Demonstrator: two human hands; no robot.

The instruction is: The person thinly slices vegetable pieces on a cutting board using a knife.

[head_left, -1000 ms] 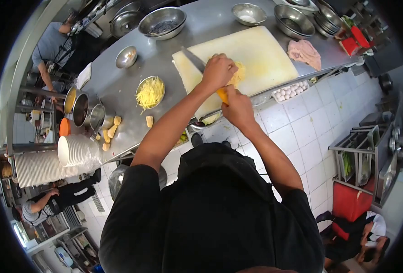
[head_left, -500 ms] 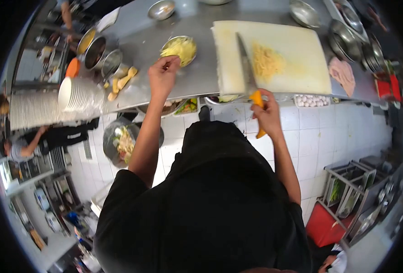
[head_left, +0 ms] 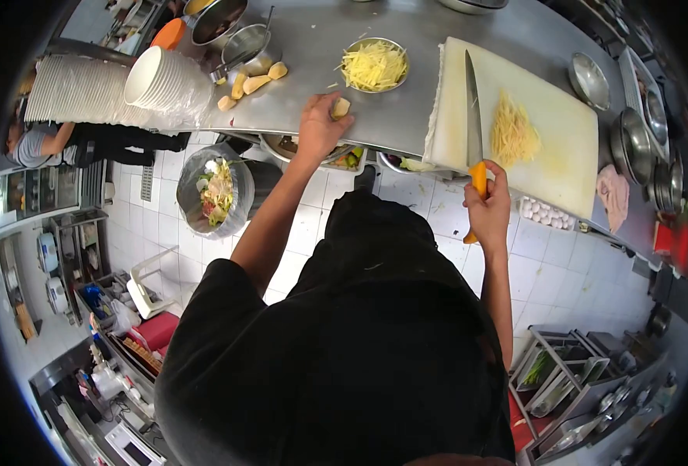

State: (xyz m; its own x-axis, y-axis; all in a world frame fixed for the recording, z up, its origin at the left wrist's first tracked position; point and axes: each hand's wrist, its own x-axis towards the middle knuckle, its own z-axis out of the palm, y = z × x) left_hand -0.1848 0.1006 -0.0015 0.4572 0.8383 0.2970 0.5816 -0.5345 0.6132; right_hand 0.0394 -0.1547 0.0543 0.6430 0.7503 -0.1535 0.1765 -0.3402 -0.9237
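My left hand [head_left: 322,126] is closed on a pale peeled chunk [head_left: 341,108] at the counter's front edge. My right hand [head_left: 489,203] grips the orange handle of a knife [head_left: 474,109], whose blade lies over the left part of the white cutting board [head_left: 569,132]. Pale yellow shreds [head_left: 513,133] form a pile on the board, right of the blade. A metal bowl of yellow shreds [head_left: 374,66] stands on the counter between the board and the pots. More peeled chunks [head_left: 256,82] lie farther left.
Stacked white bowls [head_left: 157,78] and metal pots [head_left: 248,48] stand at the left. Below them is a lined bin with scraps [head_left: 216,194]. A tray of eggs [head_left: 546,213] sits under the board's edge. Pink cloth [head_left: 613,197] and metal bowls are right. A person [head_left: 48,145] stands far left.
My left hand left the knife and board, passed by the shred bowl, and took hold of a chunk on the counter. My right hand kept the knife. The view shifted left.
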